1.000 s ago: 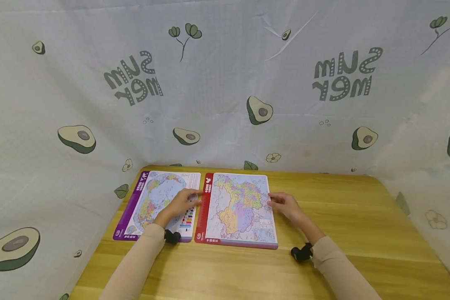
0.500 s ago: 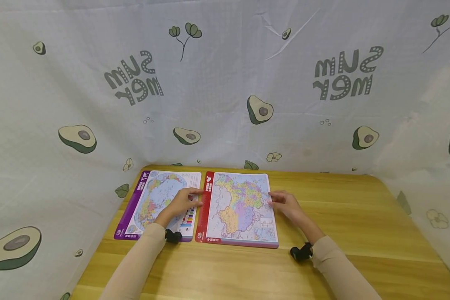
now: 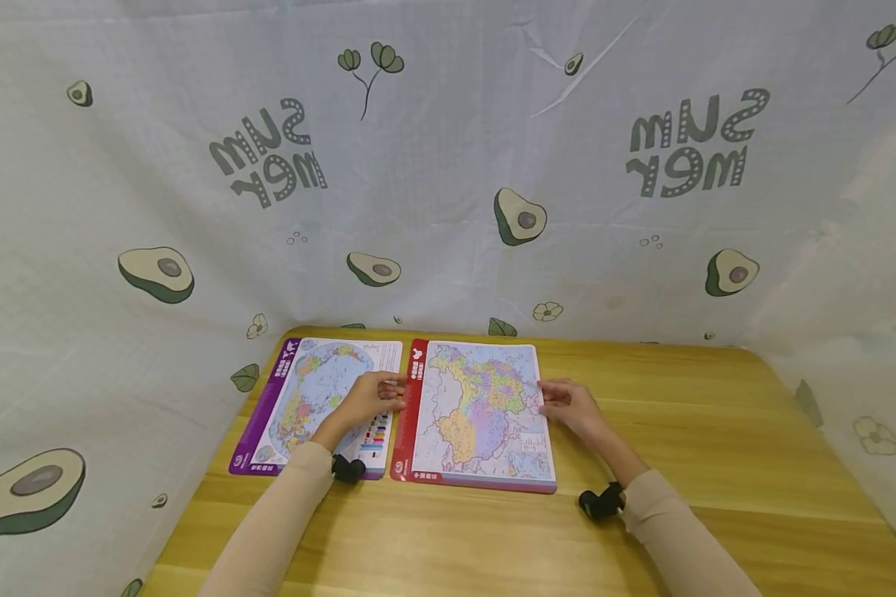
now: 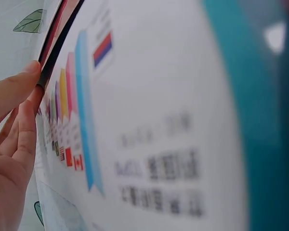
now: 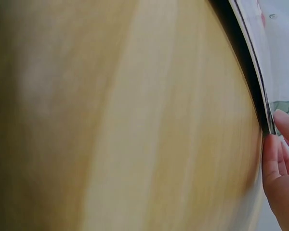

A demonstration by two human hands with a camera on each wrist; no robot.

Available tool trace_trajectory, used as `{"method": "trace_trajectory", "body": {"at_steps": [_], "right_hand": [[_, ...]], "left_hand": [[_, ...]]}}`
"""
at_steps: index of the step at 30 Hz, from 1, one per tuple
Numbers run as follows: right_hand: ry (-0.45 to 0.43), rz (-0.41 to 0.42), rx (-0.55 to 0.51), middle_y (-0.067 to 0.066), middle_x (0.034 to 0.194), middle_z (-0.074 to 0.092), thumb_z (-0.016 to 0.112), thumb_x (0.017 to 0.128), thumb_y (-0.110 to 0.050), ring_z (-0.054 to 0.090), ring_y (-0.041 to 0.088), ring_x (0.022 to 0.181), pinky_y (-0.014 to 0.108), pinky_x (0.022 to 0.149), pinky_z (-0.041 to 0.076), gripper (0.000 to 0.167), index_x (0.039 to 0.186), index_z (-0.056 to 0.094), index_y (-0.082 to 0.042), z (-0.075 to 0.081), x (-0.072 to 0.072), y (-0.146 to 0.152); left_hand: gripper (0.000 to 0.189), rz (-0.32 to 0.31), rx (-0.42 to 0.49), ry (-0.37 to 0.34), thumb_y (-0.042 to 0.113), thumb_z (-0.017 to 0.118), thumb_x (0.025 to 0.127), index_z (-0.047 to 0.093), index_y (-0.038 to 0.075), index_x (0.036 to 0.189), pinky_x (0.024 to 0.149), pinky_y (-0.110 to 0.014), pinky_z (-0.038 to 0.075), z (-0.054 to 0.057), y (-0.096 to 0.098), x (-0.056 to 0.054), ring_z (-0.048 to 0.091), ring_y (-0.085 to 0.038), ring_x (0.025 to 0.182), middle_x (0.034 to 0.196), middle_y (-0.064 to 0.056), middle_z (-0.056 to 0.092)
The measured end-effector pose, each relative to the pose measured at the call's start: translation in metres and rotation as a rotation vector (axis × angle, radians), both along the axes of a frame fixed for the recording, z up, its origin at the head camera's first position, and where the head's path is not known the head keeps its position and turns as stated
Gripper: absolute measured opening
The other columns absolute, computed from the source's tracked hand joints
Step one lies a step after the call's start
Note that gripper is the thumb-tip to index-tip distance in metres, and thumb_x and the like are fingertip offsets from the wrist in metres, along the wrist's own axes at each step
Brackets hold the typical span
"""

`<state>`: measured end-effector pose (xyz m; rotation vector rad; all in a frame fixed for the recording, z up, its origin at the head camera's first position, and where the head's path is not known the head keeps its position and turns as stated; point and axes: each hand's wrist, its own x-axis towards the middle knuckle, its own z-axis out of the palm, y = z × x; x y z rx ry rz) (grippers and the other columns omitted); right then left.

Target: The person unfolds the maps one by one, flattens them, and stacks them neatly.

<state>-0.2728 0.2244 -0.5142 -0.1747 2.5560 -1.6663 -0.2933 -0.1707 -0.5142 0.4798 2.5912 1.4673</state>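
A red-bordered map board (image 3: pixel 485 414) of China lies in the middle, between my two hands. My left hand (image 3: pixel 366 400) pinches its left edge, the arm reaching across the purple-bordered world map board (image 3: pixel 314 390). In the left wrist view, the thumb of the left hand (image 4: pixel 12 144) bears on the edge and the fingers sit lower. My right hand (image 3: pixel 573 406) pinches the opposite edge. The right wrist view shows that edge of the red-bordered board (image 5: pixel 254 53) between thumb and fingers of the right hand (image 5: pixel 282 192), with a dark gap beneath it.
Both boards are on a wooden table (image 3: pixel 679 448), whose surface extends to the right and front. A white curtain (image 3: pixel 433 166) printed with avocados hangs behind and at both sides. A small black camera is strapped at each wrist.
The head view shifts slightly. The red-bordered board's far left corner appears a little higher in the picture than before. Both hands keep their hold on its edges.
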Motion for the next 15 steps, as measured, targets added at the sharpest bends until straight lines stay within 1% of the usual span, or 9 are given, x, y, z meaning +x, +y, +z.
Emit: {"method": "trace_trajectory", "body": {"at_steps": [4, 8, 10, 12, 15], "right_hand": [[0.002, 0.008, -0.037, 0.031, 0.128, 0.049, 0.068, 0.087, 0.014, 0.056, 0.034, 0.103, 0.015, 0.079, 0.053, 0.048, 0.132, 0.053, 0.016, -0.0017, -0.0010, 0.0011], [-0.003, 0.011, -0.047, 0.032, 0.128, 0.048, 0.069, 0.086, 0.014, 0.057, 0.035, 0.103, 0.016, 0.080, 0.054, 0.050, 0.133, 0.052, 0.016, -0.0012, -0.0014, 0.0013], [-0.013, 0.012, -0.061, 0.032, 0.126, 0.049, 0.069, 0.086, 0.014, 0.058, 0.031, 0.102, 0.016, 0.080, 0.054, 0.051, 0.134, 0.052, 0.016, -0.0016, -0.0021, 0.0017], [-0.037, 0.010, -0.098, 0.030, 0.124, 0.051, 0.069, 0.087, 0.013, 0.059, 0.025, 0.100, 0.016, 0.080, 0.054, 0.051, 0.135, 0.051, 0.015, -0.0021, -0.0026, 0.0027], [-0.076, 0.008, -0.153, 0.027, 0.120, 0.055, 0.069, 0.088, 0.011, 0.059, 0.017, 0.095, 0.017, 0.079, 0.054, 0.052, 0.137, 0.050, 0.014, -0.0036, -0.0033, 0.0055]], "left_hand": [[0.050, -0.005, 0.028, -0.014, 0.000, 0.076, 0.086, 0.058, -0.009, 0.132, 0.085, -0.033, 0.058, 0.0011, 0.0013, 0.0011, 0.069, -0.028, 0.101, 0.114, -0.019, 0.070], [0.048, -0.020, 0.037, -0.028, 0.000, 0.073, 0.089, 0.057, -0.010, 0.133, 0.087, -0.032, 0.057, 0.0009, 0.0026, 0.0009, 0.067, -0.030, 0.108, 0.123, -0.023, 0.066], [0.047, -0.026, 0.039, -0.035, 0.001, 0.072, 0.090, 0.057, -0.009, 0.134, 0.088, -0.032, 0.057, 0.0006, 0.0030, 0.0003, 0.066, -0.031, 0.111, 0.127, -0.023, 0.063], [0.046, -0.028, 0.045, -0.044, 0.001, 0.072, 0.090, 0.057, -0.008, 0.134, 0.088, -0.031, 0.056, 0.0008, 0.0030, -0.0002, 0.065, -0.031, 0.113, 0.130, -0.023, 0.062], [0.045, -0.024, 0.058, -0.055, 0.000, 0.072, 0.090, 0.058, -0.008, 0.133, 0.088, -0.030, 0.057, 0.0012, 0.0029, -0.0007, 0.066, -0.030, 0.112, 0.130, -0.022, 0.062]]}}
